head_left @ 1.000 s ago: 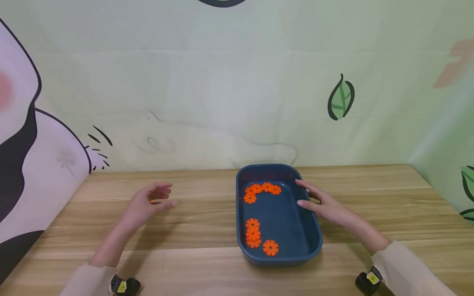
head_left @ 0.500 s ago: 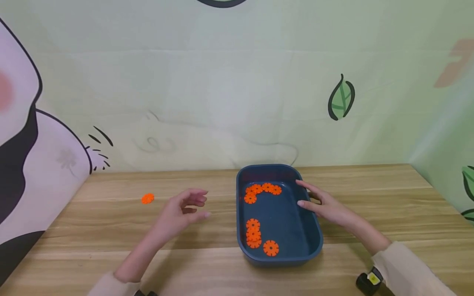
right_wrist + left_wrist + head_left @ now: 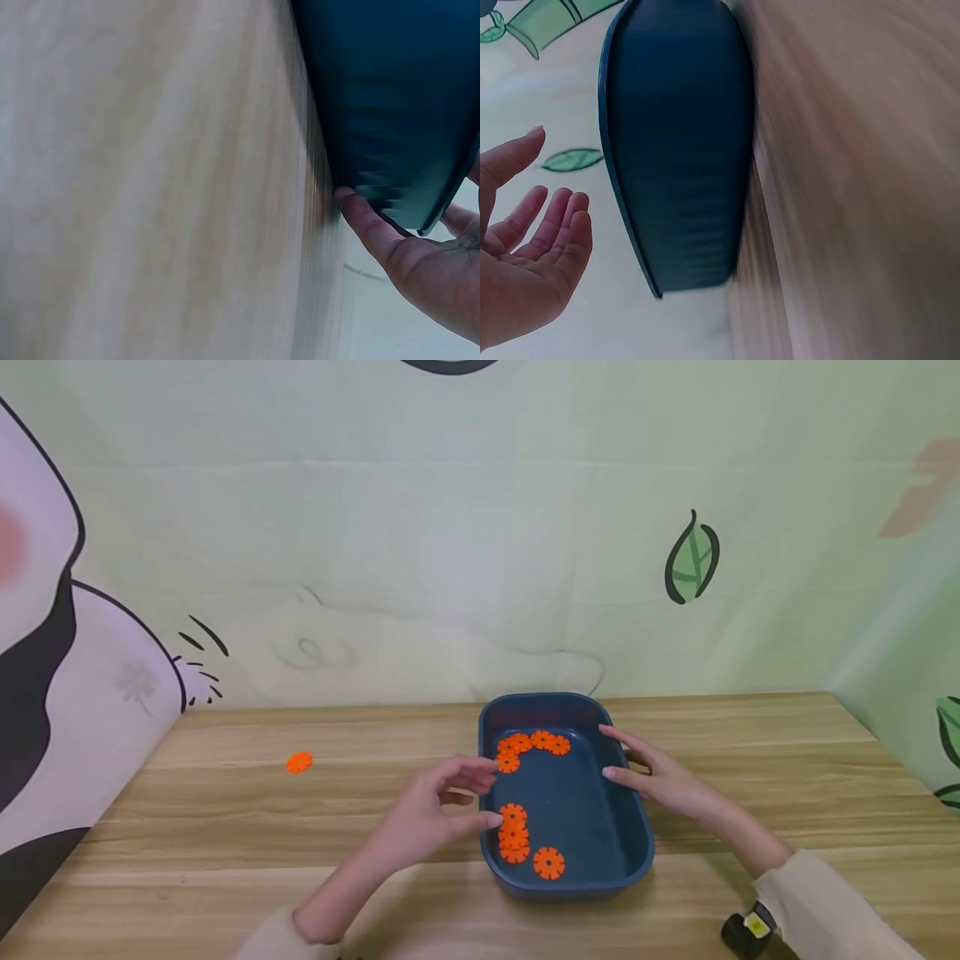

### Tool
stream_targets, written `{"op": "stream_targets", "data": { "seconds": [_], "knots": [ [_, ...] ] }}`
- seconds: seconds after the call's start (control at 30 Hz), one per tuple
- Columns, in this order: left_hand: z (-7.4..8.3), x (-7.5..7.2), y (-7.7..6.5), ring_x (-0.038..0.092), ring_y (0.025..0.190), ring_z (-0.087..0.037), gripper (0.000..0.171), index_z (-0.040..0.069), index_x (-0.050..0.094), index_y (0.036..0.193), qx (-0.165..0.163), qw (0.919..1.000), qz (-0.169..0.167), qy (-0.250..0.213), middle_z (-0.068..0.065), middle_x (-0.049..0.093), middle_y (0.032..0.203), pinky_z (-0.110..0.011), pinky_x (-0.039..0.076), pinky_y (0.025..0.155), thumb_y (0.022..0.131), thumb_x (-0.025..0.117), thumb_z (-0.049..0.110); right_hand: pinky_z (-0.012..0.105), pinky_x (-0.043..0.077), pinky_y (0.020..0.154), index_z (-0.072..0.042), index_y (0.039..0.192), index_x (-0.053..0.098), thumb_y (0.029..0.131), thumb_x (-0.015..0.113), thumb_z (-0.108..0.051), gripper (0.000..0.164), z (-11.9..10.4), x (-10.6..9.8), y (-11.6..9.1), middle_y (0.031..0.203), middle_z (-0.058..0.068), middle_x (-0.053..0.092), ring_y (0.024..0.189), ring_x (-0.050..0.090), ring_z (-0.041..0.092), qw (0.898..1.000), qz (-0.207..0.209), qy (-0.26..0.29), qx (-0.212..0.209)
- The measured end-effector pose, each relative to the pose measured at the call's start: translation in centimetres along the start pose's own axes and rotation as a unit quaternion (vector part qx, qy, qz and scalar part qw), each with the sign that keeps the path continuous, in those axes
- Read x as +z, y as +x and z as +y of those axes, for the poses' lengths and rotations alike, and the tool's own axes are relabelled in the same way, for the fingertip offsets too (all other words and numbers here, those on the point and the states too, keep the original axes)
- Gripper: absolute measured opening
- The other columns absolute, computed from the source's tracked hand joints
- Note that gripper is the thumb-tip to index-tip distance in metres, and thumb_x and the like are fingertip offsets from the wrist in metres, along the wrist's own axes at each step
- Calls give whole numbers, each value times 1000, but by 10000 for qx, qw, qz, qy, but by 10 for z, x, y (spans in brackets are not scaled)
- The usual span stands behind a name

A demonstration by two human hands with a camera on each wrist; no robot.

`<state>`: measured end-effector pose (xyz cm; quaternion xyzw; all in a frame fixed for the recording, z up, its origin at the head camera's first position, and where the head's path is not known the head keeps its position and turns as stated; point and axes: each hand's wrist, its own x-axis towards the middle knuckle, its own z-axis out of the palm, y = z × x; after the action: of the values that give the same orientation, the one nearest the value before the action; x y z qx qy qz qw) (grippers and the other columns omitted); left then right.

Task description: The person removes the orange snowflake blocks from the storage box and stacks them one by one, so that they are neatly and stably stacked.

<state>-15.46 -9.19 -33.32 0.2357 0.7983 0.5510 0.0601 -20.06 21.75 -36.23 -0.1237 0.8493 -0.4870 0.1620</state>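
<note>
Clamping right fingers (image 3: 639,782) on blue tray (image 3: 577,802), left fingers (image 3: 471,762) apart near its left rim (image 3: 482,728), open wood (image 3: 225,827) leftward

In the right-wrist view, can't see all the right hand (image 3: 442,277), cut off at four o'clock, or the blurred table (image 3: 150,187) sharply at nine.

Wooden tabletop (image 3: 757,760) below the left hand (image 3: 431,816); printed backdrop (image 3: 420,552) beyond it; 1 whole leaf drawing (image 3: 692,564) beyond the right hand (image 3: 663,781).

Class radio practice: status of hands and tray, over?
Left hand empty, by tray. Right hand holds its right rim. One orange disc on table; nothing visibly blocking.
</note>
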Motion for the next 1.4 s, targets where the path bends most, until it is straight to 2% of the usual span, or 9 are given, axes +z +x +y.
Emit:
{"op": "stream_targets", "data": {
  "seconds": [0.17,0.33,0.47,0.6,0.73,0.9,1.03,1.23,1.4],
  "knots": [
    [6,13,6,57,98,-24,46,9,57,118,115,9993,-346,41,-6,62,107,-39,47,85,76,74,15,55,43,86,-17,146,20,91,54,-36,67,0,0,0,148,25,13,129,16,50,10000,21,-57,-17],
    [3,24,15,57,98,-24,47,9,57,119,216,9960,-820,282,-7,62,107,-36,47,85,76,74,15,56,43,86,-17,145,21,91,54,-36,67,0,1,0,148,24,13,129,16,50,10000,31,-63,-32],
    [2,32,23,57,98,-23,47,9,56,119,207,9904,-1276,484,-9,61,109,-29,47,83,76,74,14,55,44,85,-16,145,20,91,53,-35,67,0,1,0,147,24,14,128,17,51,10000,20,-69,-59],
    [4,39,30,59,95,-20,47,7,57,117,381,9817,-1638,897,-9,62,107,-22,48,78,74,75,12,55,44,85,-16,145,20,91,53,-35,66,0,1,0,147,25,15,128,17,51,10000,-7,-49,-57],
    [6,45,35,59,92,-13,44,6,58,116,589,9651,-2007,1578,-7,63,105,-18,47,75,75,74,10,55,43,85,-16,146,20,91,53,-34,66,-1,0,0,148,24,13,129,16,51,10000,-24,-28,-47],
    [9,53,41,58,91,-8,41,8,60,114,617,9325,-2485,2546,-2,64,103,-15,45,77,76,74,11,55,44,84,-15,146,20,92,54,-32,66,-2,0,0,148,25,12,128,15,52,9999,-37,-3,-105],
    [9,57,44,57,90,-5,38,11,62,113,488,9106,-2755,3043,3,65,102,-16,45,80,76,73,10,54,44,84,-14,146,19,92,54,-31,66,-2,0,0,148,24,11,129,15,52,9999,-55,44,-104],
    [9,64,47,54,85,-6,38,12,63,112,309,8866,-2982,3522,4,65,101,-19,45,79,75,71,4,55,44,85,-14,146,19,92,54,-30,66,-1,-1,0,148,25,10,129,15,52,9999,-70,94,-107],
    [7,70,48,53,85,-6,38,14,64,110,210,8709,-2985,3899,5,64,100,-21,45,81,75,70,2,54,44,84,-14,146,19,92,54,-31,67,-1,-1,0,148,25,11,129,15,51,9999,-72,61,-124]
  ]
}}
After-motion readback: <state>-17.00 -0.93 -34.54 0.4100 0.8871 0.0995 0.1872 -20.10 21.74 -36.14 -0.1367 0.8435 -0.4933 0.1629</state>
